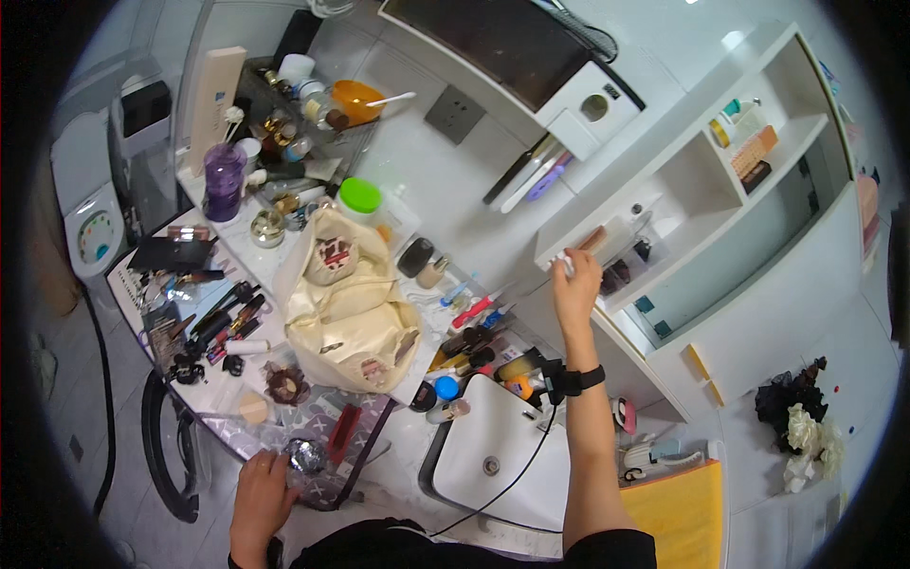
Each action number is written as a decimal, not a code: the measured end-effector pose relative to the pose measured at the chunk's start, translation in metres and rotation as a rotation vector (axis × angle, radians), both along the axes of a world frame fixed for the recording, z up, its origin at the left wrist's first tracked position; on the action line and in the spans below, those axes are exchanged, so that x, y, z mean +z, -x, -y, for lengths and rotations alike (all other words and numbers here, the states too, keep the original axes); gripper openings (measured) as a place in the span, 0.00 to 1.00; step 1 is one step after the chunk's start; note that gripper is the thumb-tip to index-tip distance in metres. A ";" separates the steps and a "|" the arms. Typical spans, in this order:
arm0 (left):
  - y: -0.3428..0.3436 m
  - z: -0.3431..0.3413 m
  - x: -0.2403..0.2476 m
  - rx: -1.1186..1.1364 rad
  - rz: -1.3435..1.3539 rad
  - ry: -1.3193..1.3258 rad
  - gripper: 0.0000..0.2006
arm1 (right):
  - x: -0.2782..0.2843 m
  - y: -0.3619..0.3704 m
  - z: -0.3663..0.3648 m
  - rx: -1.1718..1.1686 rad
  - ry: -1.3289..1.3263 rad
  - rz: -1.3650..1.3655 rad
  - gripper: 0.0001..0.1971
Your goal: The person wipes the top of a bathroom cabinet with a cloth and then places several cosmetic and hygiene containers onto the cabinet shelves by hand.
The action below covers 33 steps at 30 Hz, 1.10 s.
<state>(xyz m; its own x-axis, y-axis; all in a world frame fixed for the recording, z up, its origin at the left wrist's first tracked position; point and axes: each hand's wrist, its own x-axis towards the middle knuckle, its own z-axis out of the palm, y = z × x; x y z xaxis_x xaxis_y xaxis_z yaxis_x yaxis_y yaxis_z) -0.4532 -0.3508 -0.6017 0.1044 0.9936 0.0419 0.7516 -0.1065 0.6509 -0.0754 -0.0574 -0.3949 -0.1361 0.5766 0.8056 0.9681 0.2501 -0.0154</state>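
Note:
My right hand (576, 284) is raised at the lower compartment of the white wall shelf (678, 180), its fingers pinched on a small white item (561, 260) whose kind I cannot make out. Low on the left, my left hand (262, 495) rests by the counter's front edge with its fingers lying flat, beside a shiny silver round item (305, 455). A cream cosmetic bag (308, 308) stands wide open on the counter, with a few small things in it. To its left, makeup tubes, pencils and compacts (223, 322) lie spread over a printed mat.
A white sink (507, 427) sits below my right forearm, with bottles and brushes crowded behind it. At the back left stand a purple diffuser jar (224, 185), a green-lidded tub (359, 196) and an orange bowl (355, 100). A yellow towel (673, 503) hangs at right.

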 end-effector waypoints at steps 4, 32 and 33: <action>0.002 0.002 -0.003 0.066 -0.021 0.013 0.26 | -0.010 -0.005 0.011 0.082 -0.035 0.062 0.14; 0.004 -0.004 -0.012 0.064 -0.123 0.107 0.25 | -0.281 0.158 0.130 0.242 1.097 -0.208 0.26; 0.005 -0.002 -0.013 0.075 -0.105 0.101 0.25 | -0.281 0.161 0.132 0.231 1.073 -0.162 0.27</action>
